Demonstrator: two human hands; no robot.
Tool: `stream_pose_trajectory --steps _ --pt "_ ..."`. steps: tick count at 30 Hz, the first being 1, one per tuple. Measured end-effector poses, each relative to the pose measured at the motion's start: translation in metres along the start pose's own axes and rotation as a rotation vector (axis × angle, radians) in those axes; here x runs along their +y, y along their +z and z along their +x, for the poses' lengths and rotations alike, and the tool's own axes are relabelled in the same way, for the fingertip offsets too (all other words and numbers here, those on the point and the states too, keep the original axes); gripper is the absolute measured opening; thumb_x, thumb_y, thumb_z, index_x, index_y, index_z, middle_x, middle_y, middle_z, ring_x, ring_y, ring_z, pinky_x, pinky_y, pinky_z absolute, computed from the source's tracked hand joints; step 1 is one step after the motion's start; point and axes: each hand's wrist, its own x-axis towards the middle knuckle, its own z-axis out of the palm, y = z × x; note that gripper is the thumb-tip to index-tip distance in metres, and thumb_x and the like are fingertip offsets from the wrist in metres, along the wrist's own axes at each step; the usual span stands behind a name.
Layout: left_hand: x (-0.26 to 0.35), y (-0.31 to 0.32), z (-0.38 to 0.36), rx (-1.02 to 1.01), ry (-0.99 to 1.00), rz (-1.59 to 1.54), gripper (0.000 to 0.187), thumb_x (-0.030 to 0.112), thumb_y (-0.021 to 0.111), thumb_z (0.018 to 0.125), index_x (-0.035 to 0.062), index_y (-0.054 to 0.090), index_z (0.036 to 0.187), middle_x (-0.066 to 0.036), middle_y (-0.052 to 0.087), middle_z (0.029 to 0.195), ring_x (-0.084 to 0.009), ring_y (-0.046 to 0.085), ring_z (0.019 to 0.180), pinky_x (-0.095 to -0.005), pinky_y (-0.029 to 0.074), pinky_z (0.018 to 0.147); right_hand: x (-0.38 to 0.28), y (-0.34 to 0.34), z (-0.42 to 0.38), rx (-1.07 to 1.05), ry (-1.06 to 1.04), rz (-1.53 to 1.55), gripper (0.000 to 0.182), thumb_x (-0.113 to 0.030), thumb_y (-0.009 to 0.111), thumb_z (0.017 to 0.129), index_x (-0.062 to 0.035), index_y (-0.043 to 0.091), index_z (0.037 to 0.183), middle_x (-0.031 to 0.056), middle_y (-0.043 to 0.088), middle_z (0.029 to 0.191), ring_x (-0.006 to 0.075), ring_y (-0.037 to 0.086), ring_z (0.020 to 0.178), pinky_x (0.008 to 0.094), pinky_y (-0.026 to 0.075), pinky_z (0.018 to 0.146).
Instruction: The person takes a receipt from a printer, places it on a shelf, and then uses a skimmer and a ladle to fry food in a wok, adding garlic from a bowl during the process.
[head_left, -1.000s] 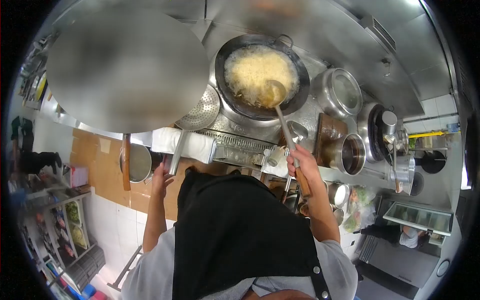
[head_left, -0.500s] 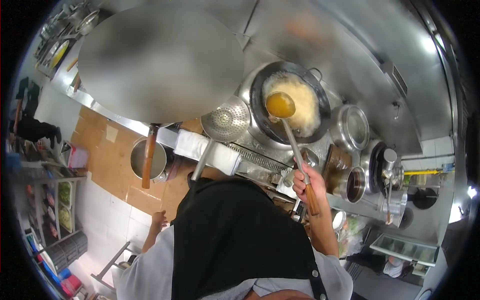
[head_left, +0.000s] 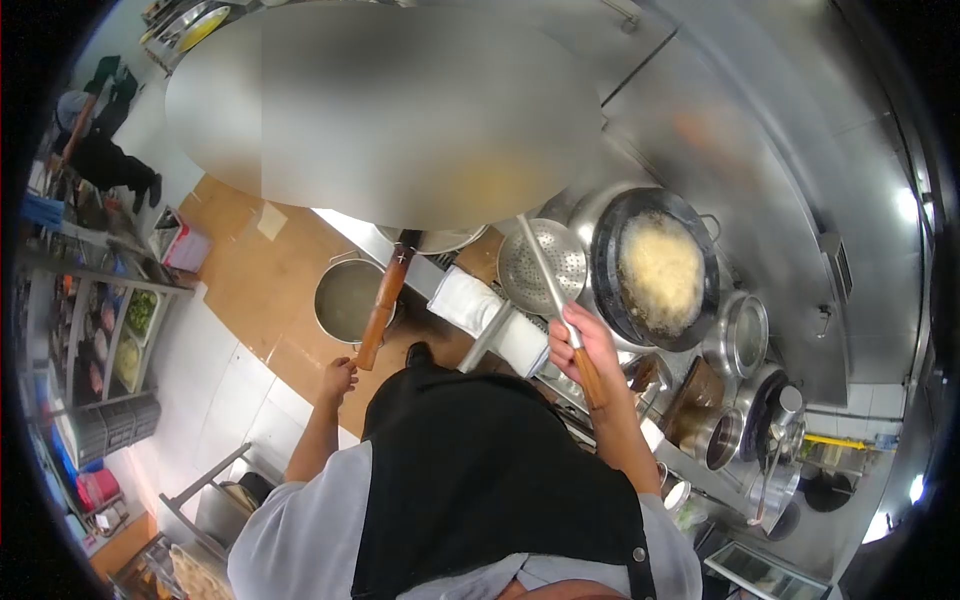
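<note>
My right hand [head_left: 583,347] is closed around the wooden grip of a long-handled ladle [head_left: 543,262]. The ladle's metal shaft passes over a perforated skimmer [head_left: 565,250] and reaches the blurred patch, where its bowl is hidden. My left hand [head_left: 342,380] is low on the left with loosely bent fingers, and nothing shows in it. Its fingertips are close to the end of a wooden handle [head_left: 384,308], whose far end runs into the blur. On the stove at right, a dark wok [head_left: 607,270] holds pale yellow, foaming contents.
A metal pot [head_left: 352,300] is beyond my left hand, near the brown floor covering [head_left: 270,300]. A folded white towel [head_left: 470,300] lies along the counter edge. Lidded and open pots [head_left: 735,335] line the right side. Another person [head_left: 110,165] is at far left. Blur covers the upper middle.
The ladle has moved left from over the wok, its bowl passing into the blurred area. My left hand has come up toward the wooden handle. The view has shifted, so the wok appears farther right.
</note>
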Motion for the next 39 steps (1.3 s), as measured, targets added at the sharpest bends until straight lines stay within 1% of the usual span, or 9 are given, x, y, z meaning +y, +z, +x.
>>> stream_pose_trajectory --steps 6,12,15,17,18,22,29,34,39 --pt "-0.046 -0.021 -0.025 0.043 -0.139 0.068 0.034 0.032 0.066 0.099 0.0052 0.066 0.119 -0.004 0.063 0.087 -0.0178 0.06 0.066 -0.0338 0.05 0.06 0.0 0.008 0.078 -0.005 -0.087 -0.771 0.034 -0.016 0.061 0.102 -0.0052 0.056 0.135 0.0063 0.063 0.085 0.016 0.062 0.065 0.033 0.052 0.059" --pt "-0.141 -0.03 -0.023 0.101 -0.289 0.028 0.028 0.04 0.07 0.096 0.013 0.063 0.098 -0.004 0.055 0.074 -0.0242 0.056 0.059 -0.0407 0.049 0.056 -0.011 -0.025 0.016 0.287 -0.616 -1.155 0.069 -0.012 0.069 0.096 -0.0033 0.041 0.158 0.0137 0.071 0.118 0.017 0.066 0.1 0.0296 0.052 0.091" --pt "-0.154 -0.021 -0.007 -0.256 0.319 0.999 0.028 0.039 0.069 0.097 0.0119 0.062 0.096 -0.006 0.056 0.074 -0.0246 0.059 0.059 -0.0404 0.049 0.054 0.002 -0.102 -0.063 0.521 -0.636 -1.043 0.065 -0.013 0.07 0.097 -0.0047 0.045 0.156 0.0184 0.07 0.128 0.0204 0.069 0.108 0.0332 0.053 0.093" --pt "-0.138 0.015 0.005 -0.301 0.432 1.073 0.029 0.039 0.069 0.097 0.0104 0.063 0.097 -0.006 0.059 0.076 -0.0224 0.061 0.061 -0.0379 0.05 0.053 0.016 -0.175 -0.13 0.69 -0.695 -1.225 0.065 -0.014 0.071 0.096 -0.0058 0.046 0.156 0.0228 0.069 0.132 0.0284 0.071 0.112 0.0375 0.054 0.094" --pt "-0.13 0.038 0.013 -0.268 0.336 0.848 0.029 0.039 0.069 0.097 0.0099 0.064 0.098 -0.006 0.059 0.077 -0.0214 0.062 0.062 -0.037 0.05 0.054 0.022 -0.217 -0.164 0.779 -0.793 -1.427 0.066 -0.014 0.071 0.096 -0.0067 0.046 0.156 0.0256 0.068 0.133 0.0346 0.072 0.113 0.0405 0.055 0.094" --pt "-0.074 0.142 0.001 -0.135 -0.031 0.241 0.028 0.036 0.068 0.097 0.0085 0.066 0.105 -0.004 0.062 0.082 -0.019 0.062 0.063 -0.0354 0.05 0.055 0.003 -0.242 -0.312 0.907 -0.424 -1.605 0.065 -0.014 0.072 0.093 -0.0101 0.05 0.154 0.0297 0.071 0.108 0.0483 0.069 0.099 0.0521 0.054 0.086" --pt "-0.025 0.256 -0.055 -0.215 0.193 0.243 0.045 0.031 0.068 0.097 0.0021 0.062 0.13 -0.006 0.068 0.092 -0.0175 0.065 0.072 -0.0326 0.051 0.059 -0.008 -0.316 -0.312 0.867 -0.197 -1.808 0.063 -0.02 0.066 0.095 -0.0133 0.046 0.155 0.0288 0.071 0.094 0.0491 0.069 0.089 0.0588 0.053 0.081" --pt "-0.073 0.23 -0.093 -0.171 0.122 0.354 0.052 0.031 0.07 0.096 -0.0005 0.06 0.135 -0.009 0.069 0.095 -0.0186 0.066 0.071 -0.0333 0.052 0.058 -0.023 -0.362 -0.247 0.814 -0.295 -1.747 0.063 -0.022 0.061 0.098 -0.0146 0.042 0.157 0.0297 0.071 0.095 0.0502 0.068 0.091 0.06 0.053 0.084" --pt "-0.139 0.146 -0.118 -0.066 0.116 0.586 0.037 0.034 0.066 0.098 0.0046 0.063 0.12 -0.006 0.066 0.088 -0.0211 0.062 0.064 -0.0367 0.05 0.056 -0.05 -0.357 -0.21 0.793 -0.243 -1.755 0.063 -0.023 0.061 0.1 -0.0086 0.04 0.158 0.0292 0.072 0.098 0.0479 0.07 0.094 0.0588 0.054 0.086"
